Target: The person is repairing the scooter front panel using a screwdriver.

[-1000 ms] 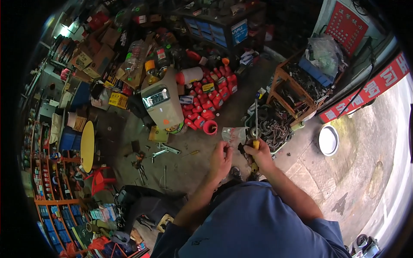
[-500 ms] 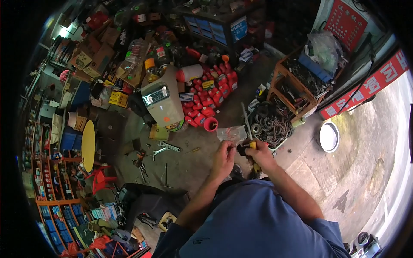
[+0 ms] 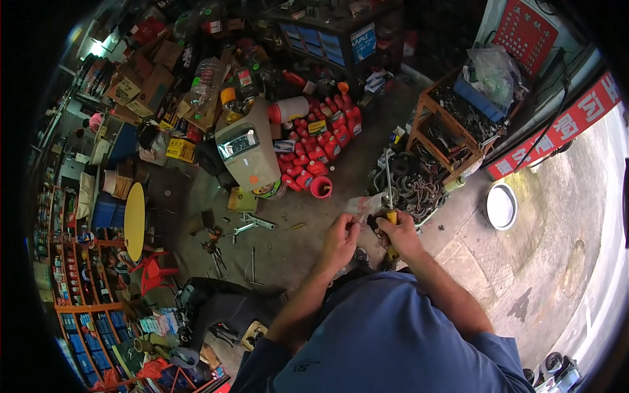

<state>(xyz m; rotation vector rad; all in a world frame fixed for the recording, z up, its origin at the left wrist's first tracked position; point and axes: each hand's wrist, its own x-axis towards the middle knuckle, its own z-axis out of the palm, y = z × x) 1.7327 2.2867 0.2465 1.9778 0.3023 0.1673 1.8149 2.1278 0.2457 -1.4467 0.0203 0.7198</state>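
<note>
My right hand (image 3: 403, 237) is wrapped round the yellow handle of a screwdriver (image 3: 392, 215), whose long metal shaft points away from me. A small black piece (image 3: 373, 221) sits at the fingertips of that hand, its kind too small to tell. Just left of it, my left hand (image 3: 339, 241) is closed with thumb and fingertips pinched together; what they hold, if anything, is hidden. Right beyond the left fingertips shows a clear plastic bag (image 3: 365, 205), and I cannot tell whether the hand touches it. Below my right hand is a yellow-and-black object (image 3: 392, 254), partly hidden.
Metal parts (image 3: 419, 190) lie heaped beyond my right hand, beside a wooden rack (image 3: 452, 124). Red bottles (image 3: 318, 154) crowd the floor ahead, near a beige panel (image 3: 246, 147). Wrenches (image 3: 255, 223) lie left; a white-and-grey basin (image 3: 501, 207) stands right. A dark motorbike seat (image 3: 229, 311) is near left.
The screwdriver has turned more upright in view and shifted right with my right hand's grip. My hands are slightly farther apart. The plastic bag appears a little further right.
</note>
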